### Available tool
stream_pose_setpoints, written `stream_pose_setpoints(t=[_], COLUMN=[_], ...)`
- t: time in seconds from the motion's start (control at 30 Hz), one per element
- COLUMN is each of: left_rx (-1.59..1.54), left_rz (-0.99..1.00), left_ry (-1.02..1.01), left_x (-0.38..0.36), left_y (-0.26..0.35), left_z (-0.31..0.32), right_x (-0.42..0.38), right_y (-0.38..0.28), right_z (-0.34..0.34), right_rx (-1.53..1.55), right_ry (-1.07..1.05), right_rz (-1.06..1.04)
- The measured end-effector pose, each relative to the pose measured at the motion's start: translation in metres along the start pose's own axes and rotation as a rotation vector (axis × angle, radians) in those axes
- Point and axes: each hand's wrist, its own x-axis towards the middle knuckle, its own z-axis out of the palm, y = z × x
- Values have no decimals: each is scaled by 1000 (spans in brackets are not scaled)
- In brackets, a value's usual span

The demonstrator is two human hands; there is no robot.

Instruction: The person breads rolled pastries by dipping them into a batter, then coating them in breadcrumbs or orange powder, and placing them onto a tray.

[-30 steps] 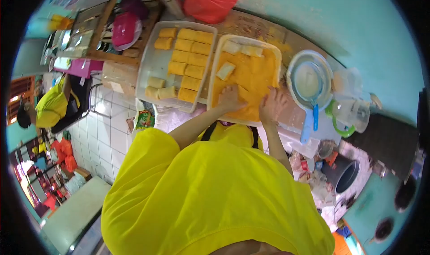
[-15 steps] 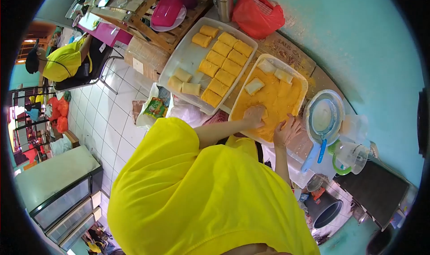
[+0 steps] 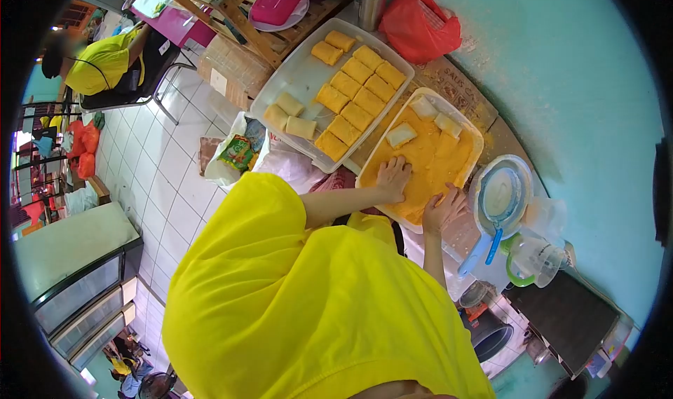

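Observation:
A pale rectangular tub (image 3: 479, 141) holds a layer of orange-yellow crumbs (image 3: 427, 162). My left hand (image 3: 395, 180) lies palm down on the crumbs near the tub's left side, its fingers extended; whether a roll is beneath it cannot be seen. At the near right rim of the tub is my right hand (image 3: 445, 208), its fingers apart and slightly bent over the edge of the crumbs. Farther up in the tub sit pale rolls: one partly crumbed roll (image 3: 401, 135), another roll (image 3: 448, 124) and a roll in the far corner (image 3: 423, 107).
Left of the tub, a larger clear container (image 3: 270, 84) holds rows of crumbed rolls (image 3: 355, 91) and three pale rolls (image 3: 301, 128). A sieve (image 3: 499, 192), green-handled jug (image 3: 536, 260) and red bag (image 3: 423, 24) surround the workplace. A person in yellow (image 3: 102, 63) sits at left.
My left hand has turned flatter, its fingers now stretched forward on the crumbs. My right hand stays by the near right rim. The whole view has shifted slightly.

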Motion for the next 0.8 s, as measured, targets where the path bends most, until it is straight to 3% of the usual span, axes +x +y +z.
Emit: stream_pose_setpoints(t=[0.2,0.3,0.4,0.6,0.7,0.8], left_rx=[-148,-3,-194,-725,-782,-335], left_rz=[-41,-43,-113,-197,168,257], left_ry=[-399,-114,-453,-355,-217,-134], left_x=[15,-5,16,22,10,6], left_y=[-12,2,-8,-38,-35,-35], left_z=[26,26,29,63,40,30], right_x=[-3,-5,-4,-4,-3,-3], right_y=[7,8,6,8,7,7], right_z=[7,7,4,5,3,2], right_rx=[56,87,104,103,101,109], right_ry=[-4,-58,-79,-97,-95,-103], right_rz=[0,37,65,50,48,50])
